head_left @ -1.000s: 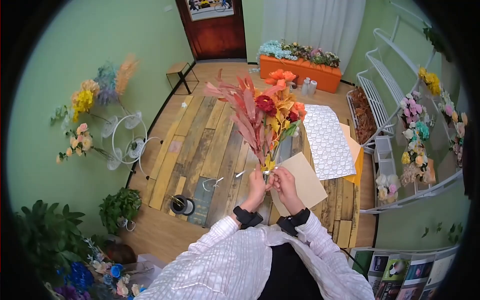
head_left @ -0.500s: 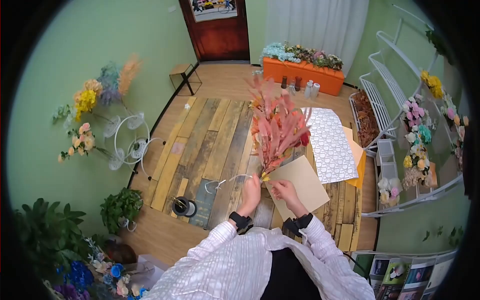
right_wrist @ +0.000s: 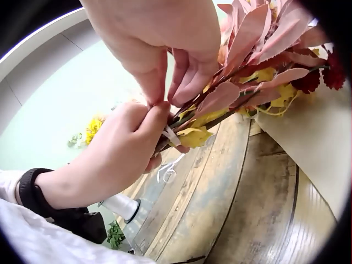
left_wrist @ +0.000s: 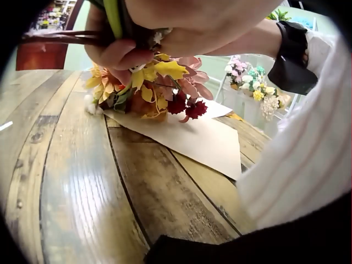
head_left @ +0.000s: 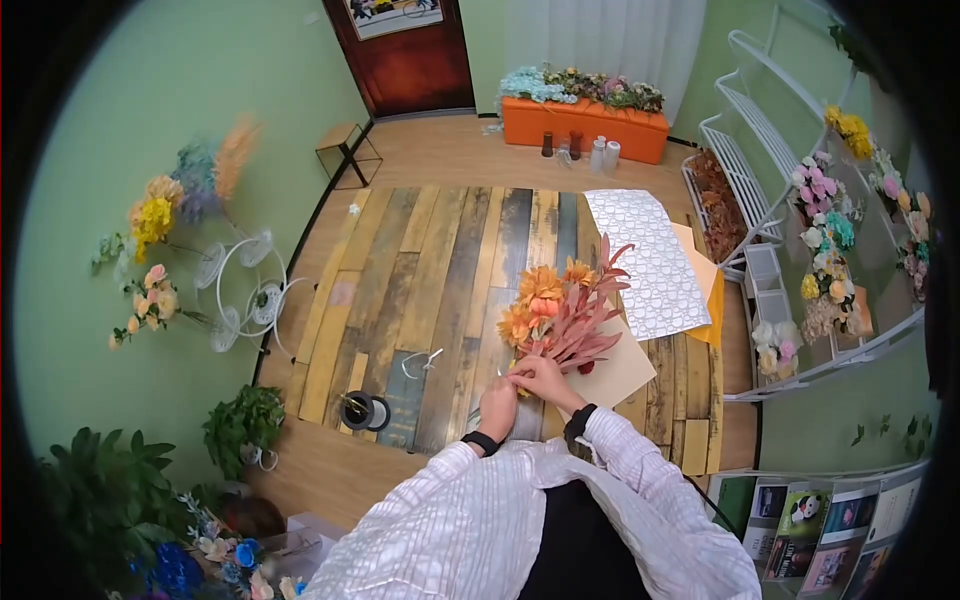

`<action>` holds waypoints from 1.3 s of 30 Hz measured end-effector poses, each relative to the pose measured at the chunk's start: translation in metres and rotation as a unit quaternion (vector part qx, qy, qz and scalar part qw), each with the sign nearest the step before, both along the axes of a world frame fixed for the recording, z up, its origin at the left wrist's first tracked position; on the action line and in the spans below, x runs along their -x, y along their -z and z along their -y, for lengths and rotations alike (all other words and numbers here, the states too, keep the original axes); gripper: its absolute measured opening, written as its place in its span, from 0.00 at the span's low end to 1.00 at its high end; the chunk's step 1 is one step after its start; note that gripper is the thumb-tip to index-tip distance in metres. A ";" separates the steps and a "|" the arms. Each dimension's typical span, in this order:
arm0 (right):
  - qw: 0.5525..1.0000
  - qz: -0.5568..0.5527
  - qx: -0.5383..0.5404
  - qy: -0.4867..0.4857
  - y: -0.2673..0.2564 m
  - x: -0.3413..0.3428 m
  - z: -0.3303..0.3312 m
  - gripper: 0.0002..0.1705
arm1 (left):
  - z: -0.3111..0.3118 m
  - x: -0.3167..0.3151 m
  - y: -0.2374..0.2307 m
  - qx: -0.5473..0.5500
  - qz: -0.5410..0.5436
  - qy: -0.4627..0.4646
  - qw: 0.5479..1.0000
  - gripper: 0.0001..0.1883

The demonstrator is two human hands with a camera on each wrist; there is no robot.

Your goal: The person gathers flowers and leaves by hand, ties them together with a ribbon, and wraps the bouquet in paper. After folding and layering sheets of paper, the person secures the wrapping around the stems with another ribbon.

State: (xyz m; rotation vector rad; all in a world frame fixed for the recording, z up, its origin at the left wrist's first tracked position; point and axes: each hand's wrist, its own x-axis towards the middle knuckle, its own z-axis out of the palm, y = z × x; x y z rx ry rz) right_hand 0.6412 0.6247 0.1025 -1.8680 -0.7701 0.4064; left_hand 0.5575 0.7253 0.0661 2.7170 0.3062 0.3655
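Observation:
A bouquet of artificial flowers [head_left: 575,320], with orange blooms and dusty-red leaves, leans over the table towards the right in the head view. My left hand [head_left: 497,408] curls round its stems below the blooms. A narrow white ribbon [right_wrist: 171,135] crosses the stems in the right wrist view, right by the left thumb. My right hand [right_wrist: 159,38] reaches over the stems and pinches the ribbon's end between thumb and finger, its tips against the left thumb; the pinched bit is mostly hidden. Yellow leaves [left_wrist: 170,70] and dark red flowers [left_wrist: 195,109] hang near the tabletop.
Under the blooms lies a beige sheet [head_left: 625,375] on the plank table [head_left: 430,270]. White patterned paper [head_left: 650,265] lies behind it. To the left are a loose white ribbon piece [head_left: 422,364] and a spool [head_left: 372,412]. Flower racks [head_left: 745,180] stand at the right.
The bouquet has been turned and tipped from upright down to the right, orange blooms now showing. The right hand has moved in from beside the stems to meet the left thumb.

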 end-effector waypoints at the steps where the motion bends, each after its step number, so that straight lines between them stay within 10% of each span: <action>1: 0.999 -0.018 -0.033 -0.015 -0.004 0.003 0.002 0.10 | 0.000 0.000 0.002 0.000 0.000 0.002 1.000 0.07; 18: 0.941 -0.276 -0.191 0.036 0.053 0.005 0.015 0.06 | 0.004 0.001 -0.009 0.227 0.047 0.060 0.971 0.10; 39: 0.970 -0.161 -0.009 0.184 0.047 0.014 0.002 0.08 | -0.002 0.003 0.016 0.516 0.082 -0.050 0.851 0.22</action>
